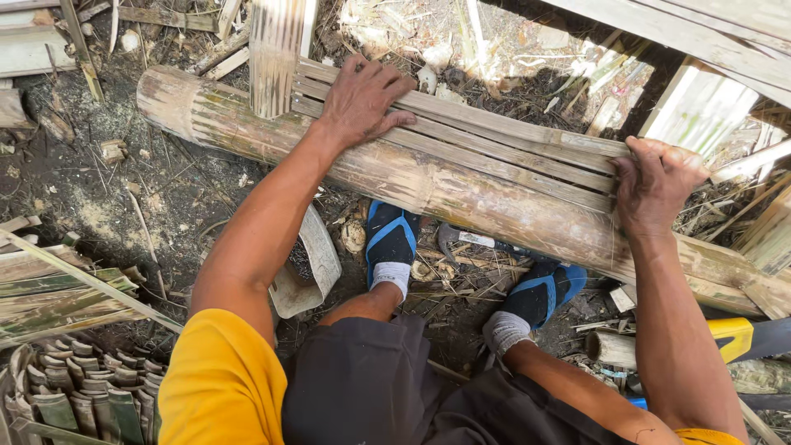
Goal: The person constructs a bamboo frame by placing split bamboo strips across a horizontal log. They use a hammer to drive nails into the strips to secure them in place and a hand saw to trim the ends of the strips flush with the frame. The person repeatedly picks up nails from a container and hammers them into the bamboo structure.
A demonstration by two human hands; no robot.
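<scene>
two hands on a stack of split bamboo slats over a thick culm

the thick, weathered tan bamboo pole (461,198) lies slantwise across the dirt ground (91,189), running from upper left down to the right edge. on top of it, along its far side, rests a stack of long, flat, pale split bamboo slats (511,140), lying parallel to the pole.

the left hand (360,100) lies palm down on the left end of the slats, fingers spread and flat, pinching nothing. the right hand (657,183) is curled over the right part of the stack, fingers wrapped around the near edges of the slats where they meet the pole; it grips them closed.

a short upright bundle of pale ribbed bamboo strips (276,53) stands just left of the left hand, crossing behind the pole. more flat pale bamboo boards (700,45) lean across the upper right corner.

at lower left a stack of curved green-grey bamboo pieces (74,400) sits in rows, with long green-tan strips (58,288) above it. a curved grey trough-shaped fragment (309,268) lies beside the left forearm.

below the pole, two feet in blue and black shoes with white socks (391,247) rest on a litter of shavings. a yellow and black tool handle (741,338) shows at the right edge, near a short cut bamboo stub (610,348).
</scene>
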